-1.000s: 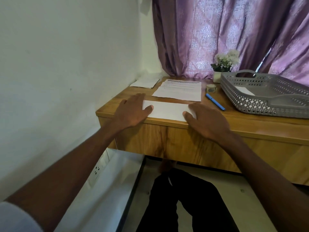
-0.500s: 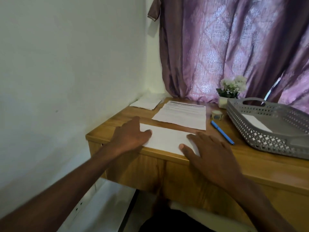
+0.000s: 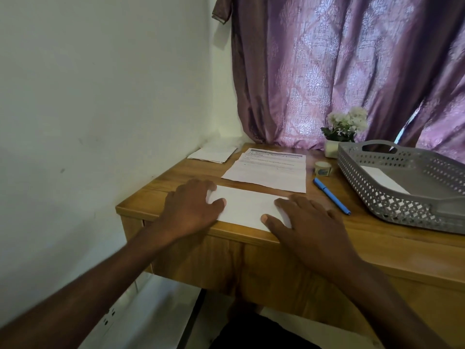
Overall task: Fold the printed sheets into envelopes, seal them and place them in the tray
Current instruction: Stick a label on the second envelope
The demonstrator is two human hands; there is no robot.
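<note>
A folded white sheet (image 3: 247, 205) lies near the front edge of the wooden desk (image 3: 377, 238). My left hand (image 3: 191, 206) presses flat on its left end, and my right hand (image 3: 304, 220) presses flat on its right end, fingers spread. Behind it lies a printed sheet (image 3: 266, 172), unfolded, text side up. A grey perforated tray (image 3: 402, 197) stands at the right with one white envelope (image 3: 382, 177) inside it. A small stack of envelopes (image 3: 214, 153) rests in the back left corner.
A blue pen (image 3: 332, 196) lies between the sheets and the tray. A roll of stickers (image 3: 322, 168) sits behind the pen. A white pot of flowers (image 3: 339, 132) stands at the back by the purple curtain. A wall closes the desk's left side.
The camera has tilted upward and moved closer. My left hand's fingers have slid further onto the folded sheet's left end. My right hand stays on the right end.
</note>
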